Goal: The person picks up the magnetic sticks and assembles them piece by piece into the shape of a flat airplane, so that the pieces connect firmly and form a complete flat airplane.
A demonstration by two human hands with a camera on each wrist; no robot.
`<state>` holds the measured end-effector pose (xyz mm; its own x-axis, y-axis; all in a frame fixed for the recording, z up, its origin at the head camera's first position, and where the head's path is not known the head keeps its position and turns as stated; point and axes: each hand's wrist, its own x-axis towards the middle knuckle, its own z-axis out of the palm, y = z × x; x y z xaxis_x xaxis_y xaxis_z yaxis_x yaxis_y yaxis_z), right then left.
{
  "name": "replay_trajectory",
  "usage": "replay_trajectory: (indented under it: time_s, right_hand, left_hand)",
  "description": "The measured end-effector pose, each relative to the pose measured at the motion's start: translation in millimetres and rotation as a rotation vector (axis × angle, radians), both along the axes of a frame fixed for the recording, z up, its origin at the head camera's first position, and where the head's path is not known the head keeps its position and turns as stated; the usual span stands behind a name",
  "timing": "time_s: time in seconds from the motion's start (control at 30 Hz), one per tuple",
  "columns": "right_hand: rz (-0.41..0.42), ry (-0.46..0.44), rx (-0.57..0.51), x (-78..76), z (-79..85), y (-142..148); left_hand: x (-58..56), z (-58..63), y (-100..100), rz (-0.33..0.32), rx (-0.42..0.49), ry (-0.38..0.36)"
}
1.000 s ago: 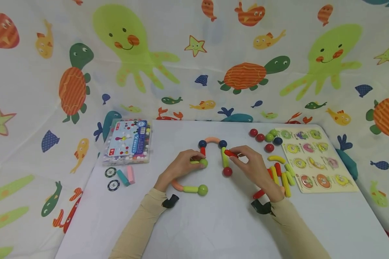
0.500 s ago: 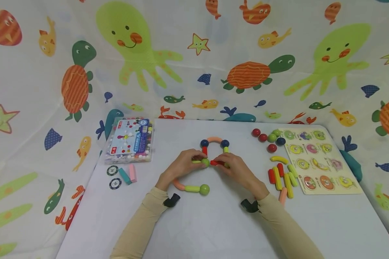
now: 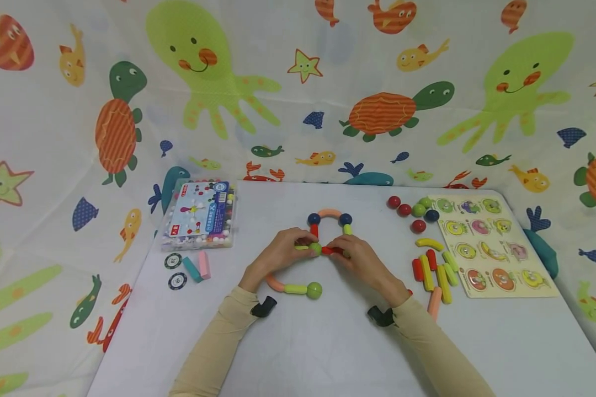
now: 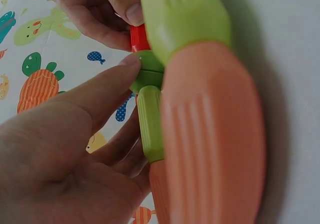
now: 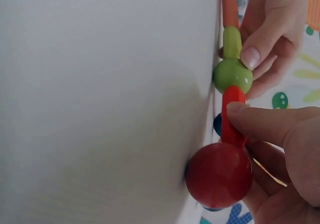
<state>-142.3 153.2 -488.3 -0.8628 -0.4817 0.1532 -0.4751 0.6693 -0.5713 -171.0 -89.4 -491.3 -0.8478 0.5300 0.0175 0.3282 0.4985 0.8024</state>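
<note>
Shifted leftward since a second ago: right hand (image 3: 360, 258), bringing the ribbed red plastic rod (image 3: 326, 250) against the glossy green ball (image 3: 315, 249), mid-table (image 3: 288, 347). Left hand (image 3: 283, 248) pinches that ball. Left wrist: thumb tip on the ball, ribbed light-green rod (image 4: 151, 126) butted to it. Right wrist: thumb and fingers closed on the red rod, which lies between green ball and glossy red ball (image 5: 219, 175).
</note>
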Motion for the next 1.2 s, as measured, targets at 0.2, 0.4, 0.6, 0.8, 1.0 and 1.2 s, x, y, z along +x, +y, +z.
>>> replay_trajectory:
  time_s: [0.2,0.4,0.6,0.8,1.0,1.2]
  right_hand:
    - [-0.049,0.012,-0.065,2.5,3.8,5.3]
    - [-0.186,0.1,-0.192,8.6,14.0,28.8]
    - [-0.249,-0.023,-0.165,25.5,15.1,48.7]
    - [-0.228,-0.16,-0.114,35.6,1.2,51.7]
    - [-0.224,-0.163,-0.096,37.1,-3.4,46.9]
    - [-0.222,-0.134,-0.08,34.9,-3.9,44.1]
  left_hand:
    - [0.3,3.8,0.0,-0.001,0.01,0.045]
    - [0.1,9.4,5.8,-0.011,0.053,0.077]
    - [-0.2,12.8,16.1,-0.035,-0.016,0.087]
    - [0.0,14.1,23.8,-0.04,-0.115,0.11]
    - [2.3,12.7,28.7,-0.057,-0.179,0.169]
    - [4.8,10.9,31.9,-0.042,-0.228,0.221]
